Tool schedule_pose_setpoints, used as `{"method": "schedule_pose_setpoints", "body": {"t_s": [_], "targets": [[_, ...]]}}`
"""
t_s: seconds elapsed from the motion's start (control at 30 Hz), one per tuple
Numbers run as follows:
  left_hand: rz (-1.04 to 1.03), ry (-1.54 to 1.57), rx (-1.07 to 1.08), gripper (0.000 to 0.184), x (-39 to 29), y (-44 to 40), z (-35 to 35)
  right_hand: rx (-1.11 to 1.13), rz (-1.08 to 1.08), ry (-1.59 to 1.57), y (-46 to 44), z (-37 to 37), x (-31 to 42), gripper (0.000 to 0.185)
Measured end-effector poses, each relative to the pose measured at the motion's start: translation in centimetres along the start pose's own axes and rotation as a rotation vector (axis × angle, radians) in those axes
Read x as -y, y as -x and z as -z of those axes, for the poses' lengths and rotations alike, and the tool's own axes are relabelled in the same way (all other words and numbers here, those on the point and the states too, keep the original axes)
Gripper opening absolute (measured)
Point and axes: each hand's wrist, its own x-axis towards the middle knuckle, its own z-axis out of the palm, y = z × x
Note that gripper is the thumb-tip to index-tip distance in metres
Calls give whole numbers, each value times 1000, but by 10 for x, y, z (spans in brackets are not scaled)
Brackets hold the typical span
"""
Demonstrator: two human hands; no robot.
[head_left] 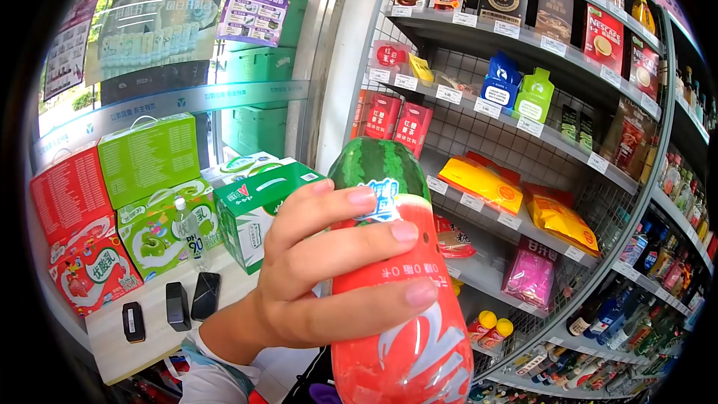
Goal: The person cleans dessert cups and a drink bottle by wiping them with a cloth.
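My left hand (pixel 329 262) reaches up from the lower left and is closed around a large drink bottle (pixel 404 337), close in front of the camera. Its wrap is red, with white swirling lettering. A green, watermelon-striped rounded end points upward, and a blue and white logo sits just below it. The fingers lie across the near side of the bottle, nails toward me; the thumb is hidden. The bottle's lower end runs out of the picture, so no cap shows. My right hand is not in view.
Left stands a light table (pixel 123 355) with three small dark devices, a clear bottle (pixel 185 228), red cartons (pixel 75 194) and green cartons (pixel 149 161). A green box (pixel 250 206) is near my wrist. Behind the bottle, shelves (pixel 516 131) hold packets and price tags. Bottles line the right.
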Motion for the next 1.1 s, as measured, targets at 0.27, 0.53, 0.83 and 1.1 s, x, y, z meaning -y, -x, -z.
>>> {"method": "schedule_pose_setpoints", "body": {"t_s": [0.27,0.53,0.83,1.1], "targets": [[-11,-21,6,47,3,2,3,-9,1,3,3,0,-2,19],[55,106,141,47,1,30,2,-32,9,5,7,1,-3,19],[230,266,257,55,-16,67,7,-121,97,-3,1,30,24,19],[474,616,463,64,-28,88,10,-95,240,-93,-13,66,74,20]]}}
